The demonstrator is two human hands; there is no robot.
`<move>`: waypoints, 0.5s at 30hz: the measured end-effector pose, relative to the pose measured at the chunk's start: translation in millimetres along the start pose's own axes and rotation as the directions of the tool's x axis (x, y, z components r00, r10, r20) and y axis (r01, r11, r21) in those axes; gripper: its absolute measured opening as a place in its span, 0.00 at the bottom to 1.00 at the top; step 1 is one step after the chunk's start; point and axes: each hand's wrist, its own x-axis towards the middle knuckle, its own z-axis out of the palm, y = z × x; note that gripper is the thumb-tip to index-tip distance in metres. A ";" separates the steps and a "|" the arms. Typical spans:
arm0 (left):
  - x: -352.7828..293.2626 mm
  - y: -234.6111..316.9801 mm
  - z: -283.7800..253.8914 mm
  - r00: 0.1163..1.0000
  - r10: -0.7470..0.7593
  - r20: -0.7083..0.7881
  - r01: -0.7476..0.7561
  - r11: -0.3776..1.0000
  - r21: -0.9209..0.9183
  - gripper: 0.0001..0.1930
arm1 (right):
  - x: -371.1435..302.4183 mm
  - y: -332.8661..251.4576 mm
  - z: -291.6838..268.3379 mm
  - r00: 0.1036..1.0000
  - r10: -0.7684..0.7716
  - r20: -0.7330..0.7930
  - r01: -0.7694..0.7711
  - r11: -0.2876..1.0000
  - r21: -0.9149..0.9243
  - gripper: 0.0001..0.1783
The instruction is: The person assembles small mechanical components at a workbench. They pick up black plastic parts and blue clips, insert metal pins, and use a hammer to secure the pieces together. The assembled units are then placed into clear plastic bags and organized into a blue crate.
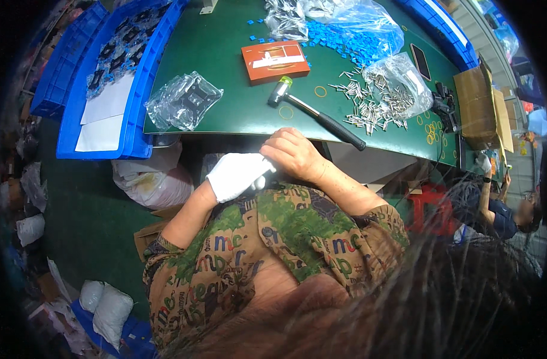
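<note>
My left hand (233, 176), in a white glove, meets my bare right hand (292, 155) just off the table's near edge, in front of my body. Both hands have curled fingers, and those of the right press against the gloved fingertips. Whatever may be between them is hidden. Beyond them on the green table lies a hammer (314, 111) with a black grip and a yellowish-green face. A clear plastic bag (186, 102) with a dark X-shaped part inside lies to the left. An orange-red box (276, 60) sits behind the hammer.
Metal pins (369, 110) spill beside a clear bag (399, 84), with small blue pieces (345, 43) behind. A phone (420, 61), rubber bands (432, 130) and a cardboard box (481, 107) are at right. A blue crate (133, 113) stands left; another person (502, 216) is far right.
</note>
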 end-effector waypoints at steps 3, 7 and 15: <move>-1.2 -8.4 4.3 0.994 0.109 -0.024 -0.107 0.992 0.065 0.13 | -1.1 -5.9 5.0 0.999 0.035 -0.033 -0.035 0.999 -0.006 0.16; -4.0 -3.0 5.0 0.999 0.051 -0.002 -0.051 0.996 0.071 0.12 | -4.8 -12.0 13.2 0.993 0.094 -0.073 -0.094 0.996 0.007 0.15; -4.6 -6.6 7.0 0.974 0.209 -0.087 -0.180 0.948 0.263 0.12 | -2.5 -17.2 -0.5 0.990 0.133 -0.049 -0.136 0.990 -0.044 0.16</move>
